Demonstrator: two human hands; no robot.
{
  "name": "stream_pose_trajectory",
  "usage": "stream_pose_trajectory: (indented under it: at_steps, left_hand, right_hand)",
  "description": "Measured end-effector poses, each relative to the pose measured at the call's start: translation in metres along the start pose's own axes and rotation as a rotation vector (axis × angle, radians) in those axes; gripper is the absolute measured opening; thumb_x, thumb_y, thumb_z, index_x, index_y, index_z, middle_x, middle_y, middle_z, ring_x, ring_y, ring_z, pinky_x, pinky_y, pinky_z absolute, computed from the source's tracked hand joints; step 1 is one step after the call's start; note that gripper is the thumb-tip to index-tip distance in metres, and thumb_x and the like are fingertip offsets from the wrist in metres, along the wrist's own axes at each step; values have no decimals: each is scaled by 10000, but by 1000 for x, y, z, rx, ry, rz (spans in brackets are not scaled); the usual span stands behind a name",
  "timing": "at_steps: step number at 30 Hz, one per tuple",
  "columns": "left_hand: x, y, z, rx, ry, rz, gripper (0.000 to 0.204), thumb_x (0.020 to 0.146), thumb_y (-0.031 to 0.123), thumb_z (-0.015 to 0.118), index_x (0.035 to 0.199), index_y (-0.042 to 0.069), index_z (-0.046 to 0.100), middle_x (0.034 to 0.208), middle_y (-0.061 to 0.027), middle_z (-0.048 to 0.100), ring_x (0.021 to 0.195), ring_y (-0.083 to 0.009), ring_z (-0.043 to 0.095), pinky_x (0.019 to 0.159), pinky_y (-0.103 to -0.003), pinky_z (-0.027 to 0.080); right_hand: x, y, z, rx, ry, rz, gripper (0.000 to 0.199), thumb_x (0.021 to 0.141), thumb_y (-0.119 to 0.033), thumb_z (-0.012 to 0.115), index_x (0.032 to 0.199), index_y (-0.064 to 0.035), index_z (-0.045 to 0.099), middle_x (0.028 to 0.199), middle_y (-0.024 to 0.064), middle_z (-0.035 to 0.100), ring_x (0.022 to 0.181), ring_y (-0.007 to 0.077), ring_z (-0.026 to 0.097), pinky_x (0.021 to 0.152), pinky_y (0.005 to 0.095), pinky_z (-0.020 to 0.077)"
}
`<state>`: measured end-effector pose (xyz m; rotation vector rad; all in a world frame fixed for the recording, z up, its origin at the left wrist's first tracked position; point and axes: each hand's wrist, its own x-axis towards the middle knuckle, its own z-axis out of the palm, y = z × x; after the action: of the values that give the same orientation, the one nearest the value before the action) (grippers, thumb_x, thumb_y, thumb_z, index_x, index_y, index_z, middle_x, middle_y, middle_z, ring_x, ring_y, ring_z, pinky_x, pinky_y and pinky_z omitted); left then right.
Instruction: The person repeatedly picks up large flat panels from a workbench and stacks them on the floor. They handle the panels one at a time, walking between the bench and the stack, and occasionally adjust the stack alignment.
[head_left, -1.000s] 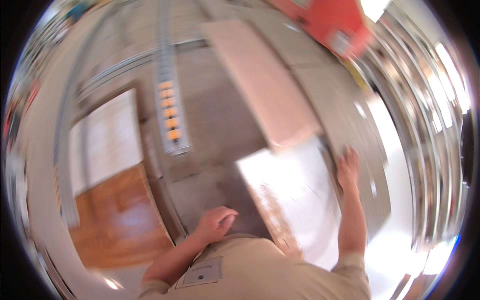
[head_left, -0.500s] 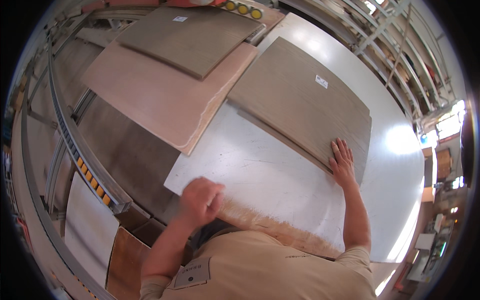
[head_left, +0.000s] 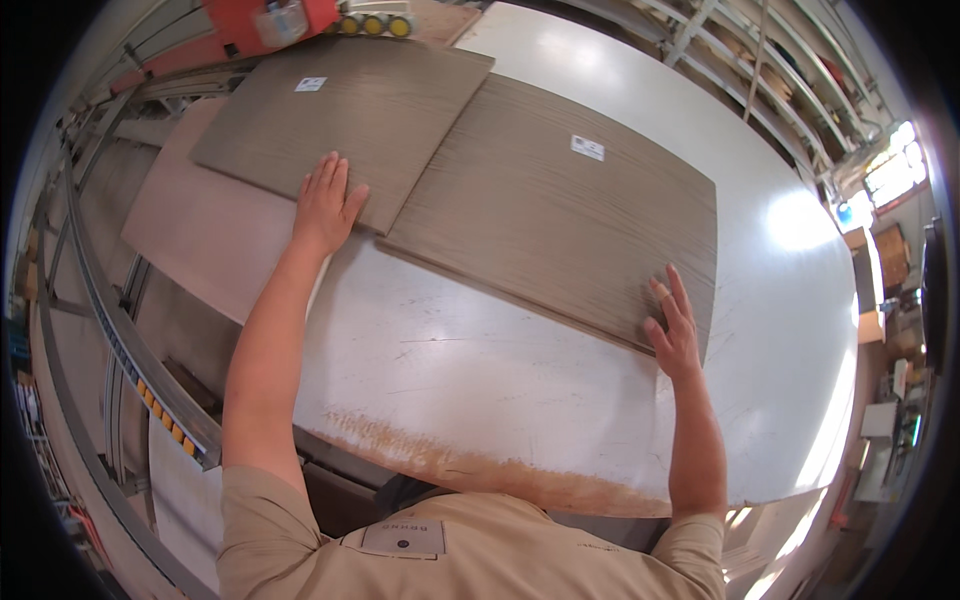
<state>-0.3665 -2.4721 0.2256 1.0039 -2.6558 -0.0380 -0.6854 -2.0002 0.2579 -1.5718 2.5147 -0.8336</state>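
Two grey-brown wood-grain panels lie side by side, each with a small white label. My left hand rests flat on the near right corner of the left panel, fingers stretched out. That panel lies partly over a pinkish board and reaches the edge of the right panel. At the right panel's near right corner is my right hand, its fingers spread; whether it presses on the surface I cannot tell. The right panel lies on a white worktable, with another panel edge showing beneath it.
The worktable's near edge is worn to bare brown wood. A rail with yellow rollers runs along the left. Red machinery with round yellow rollers stands at the far left. Metal racks line the far right.
My left hand has moved up from near my body onto the left panel, and its fingers have opened. The left panel has shifted toward the right panel. My right hand stays at its corner.
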Motion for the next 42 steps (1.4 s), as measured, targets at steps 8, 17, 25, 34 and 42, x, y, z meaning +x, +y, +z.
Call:
stream_pose_trajectory:
  at_steps: [8, 17, 25, 34, 42]
  left_hand:
    - [-44, 127, 14, -128, -109, 404, 752, 997, 520, 421, 1540, 17, 287, 1629, -145, 232, 1519, -282, 171, 1229, -454, 117]
    - [-83, 324, -5, -543, -128, 686, 738, 873, 437, 654, 1458, 55, 418, 1564, -207, 323, 1465, -384, 270, 1180, -536, 240]
    - [-86, 338, 6, -365, -121, 483, 728, 881, 450, 624, 1441, 22, 439, 1557, -187, 351, 1451, -328, 321, 1192, -470, 216]
    - [-95, 339, 3, -415, -134, 405, 720, 858, 444, 643, 1421, 27, 475, 1547, -178, 380, 1448, -351, 325, 1182, -471, 191]
    - [-106, 314, 15, -339, 101, 197, 857, 873, 446, 636, 1506, -21, 295, 1596, -266, 191, 1486, -454, 158, 1169, -588, 155]
  right_hand:
    - [-7, 24, -8, 373, 160, 42, 620, 991, -480, 390, 1398, -28, 513, 1631, 146, 210, 1509, 333, 184, 1189, 489, 205]
    - [51, 56, -67, 25, 385, -125, 423, 947, -175, 525, 1356, -70, 548, 1539, 179, 381, 1440, 373, 327, 1176, 462, 247]
    - [207, 158, -32, -551, 17, 290, 535, 1013, -421, 389, 1477, -157, 418, 1554, 101, 386, 1465, 328, 296, 1204, 494, 197]
    - [292, 136, -6, -443, -148, 220, 528, 1016, -442, 338, 1413, -142, 515, 1438, 104, 536, 1377, 265, 438, 1159, 471, 290]
    - [325, 115, 5, -331, -219, 333, 577, 1014, -489, 311, 1299, -92, 617, 1368, 137, 587, 1282, 303, 527, 1091, 425, 400]
